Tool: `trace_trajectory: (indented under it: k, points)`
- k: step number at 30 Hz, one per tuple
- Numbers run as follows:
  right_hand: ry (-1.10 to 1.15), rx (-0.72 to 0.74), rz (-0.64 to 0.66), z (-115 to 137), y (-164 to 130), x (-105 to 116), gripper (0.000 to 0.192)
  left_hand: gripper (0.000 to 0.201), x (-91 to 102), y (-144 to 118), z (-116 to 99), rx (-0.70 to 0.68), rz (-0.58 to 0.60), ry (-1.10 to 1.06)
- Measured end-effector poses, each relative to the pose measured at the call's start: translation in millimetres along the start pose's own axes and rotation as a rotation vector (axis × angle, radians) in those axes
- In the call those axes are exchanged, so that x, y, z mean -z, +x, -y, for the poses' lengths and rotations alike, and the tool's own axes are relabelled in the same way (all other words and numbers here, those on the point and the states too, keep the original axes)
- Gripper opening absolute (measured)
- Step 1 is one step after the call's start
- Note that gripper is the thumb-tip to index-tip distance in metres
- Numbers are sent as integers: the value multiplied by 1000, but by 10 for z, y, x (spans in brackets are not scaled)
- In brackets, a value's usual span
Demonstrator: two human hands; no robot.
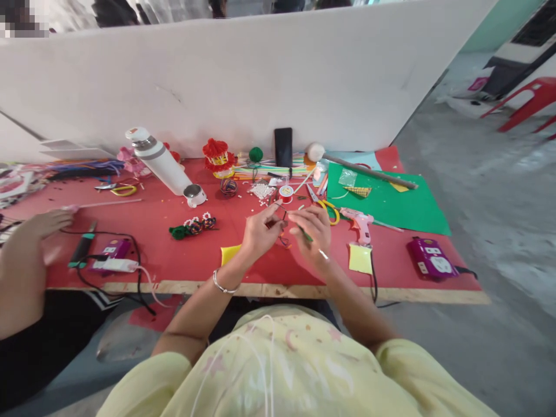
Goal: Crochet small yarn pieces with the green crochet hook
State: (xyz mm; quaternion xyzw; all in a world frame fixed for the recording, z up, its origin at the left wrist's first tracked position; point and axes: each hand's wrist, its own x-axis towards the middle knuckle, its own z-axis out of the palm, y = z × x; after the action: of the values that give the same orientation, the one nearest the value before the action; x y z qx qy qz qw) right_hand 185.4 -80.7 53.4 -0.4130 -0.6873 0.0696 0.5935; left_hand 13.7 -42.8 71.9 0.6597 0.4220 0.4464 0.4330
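Observation:
My left hand [260,231] and my right hand [313,230] meet over the red table [174,260], fingertips close together. Between them they pinch a thin dark thread or wire [283,223] that hangs in a small loop below. A thin green piece [306,234] pokes out of my right hand's fingers. A red thread spool [285,193] stands just behind my hands, beside a scatter of white beads [261,190]. A beaded green, red and black strand [193,226] lies to the left.
A pink glue gun [360,224], yellow-handled scissors [329,209], green sheet [386,200], yellow foam squares [360,258], purple power strips [430,259], white bottle [158,162] and upright phone [283,147] crowd the table. Another person's hand [41,229] rests at the left. A white board rises behind.

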Motion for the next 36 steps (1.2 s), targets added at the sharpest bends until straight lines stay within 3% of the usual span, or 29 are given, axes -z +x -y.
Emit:
trace_trajectory:
  k: [2,5,10,18,22,26,29,33,36]
  points:
    - [-76,74,-47,-2,-36,-52,35,57,13,9,-50,50,42,-125]
    - [-15,138,-46,-48,-1,-55,36,60,119,25,-138,118,108,-254]
    - [188,151,198,-147,258,198,29,61,364,62,-221,259,270,-270]
    - [149,207,421,-127,571,522,27,49,478,120,-291,313,395,-231]
    - [197,181,497,-93,671,636,25,40,551,124,-340,364,405,-220]
    - [346,27,523,-107,681,683,22,34,573,113,-382,413,425,-238]
    - [515,-159,429,-95,519,484,28,33,437,80,-368,358,406,-275]
    - [542,-337,-23,10,161,-35,30,26,136,35,-246,202,334,-280]
    - [419,-339,-259,92,12,-262,25,29,34,35,-136,103,166,-272]
